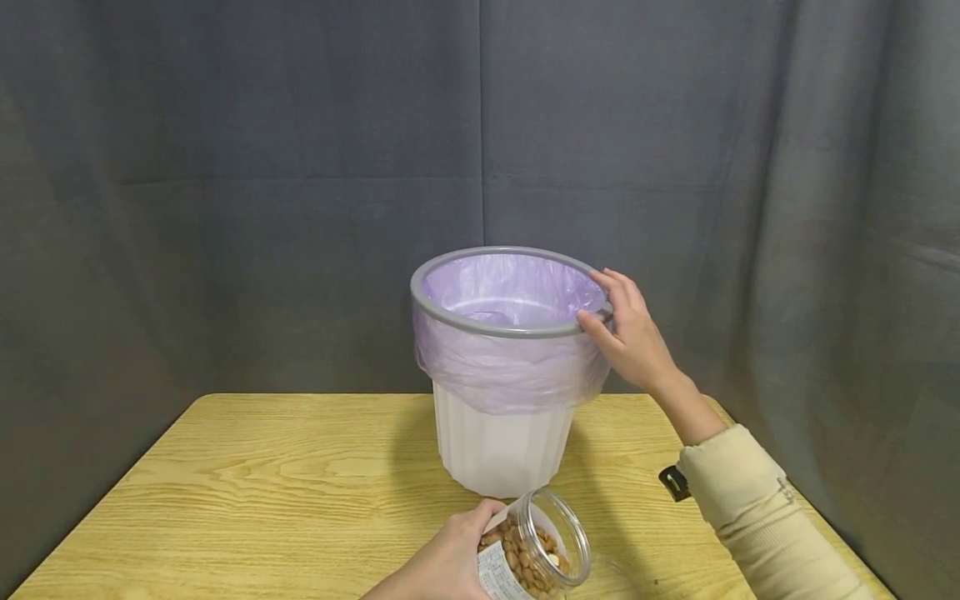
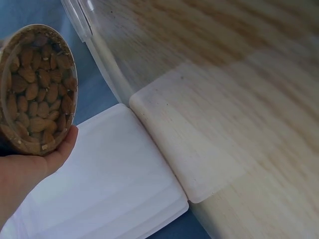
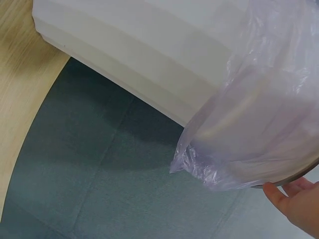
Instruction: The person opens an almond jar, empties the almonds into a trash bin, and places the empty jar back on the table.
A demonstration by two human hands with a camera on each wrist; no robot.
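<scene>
My left hand (image 1: pixel 450 562) grips the open clear jar of almonds (image 1: pixel 536 554) at bottom centre, rigid, slick and probably light, best held round its body, while my right hand (image 1: pixel 630 333) holds the bin's grey rim (image 1: pixel 450 319) mid-frame.

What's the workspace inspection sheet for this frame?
Surface: wooden table, light grain.
Job's things: white bin upright, purple bag folded over its grey rim; open jar of nuts, tilted toward the bin.
Clutter: nothing seen.
Hands: left hand grips the jar; right hand holds the bin's rim, thumb outside and fingers over it.
Cables: nothing seen; a black clip shows at the right sleeve.
Surroundings: grey curtain behind the table.
</scene>
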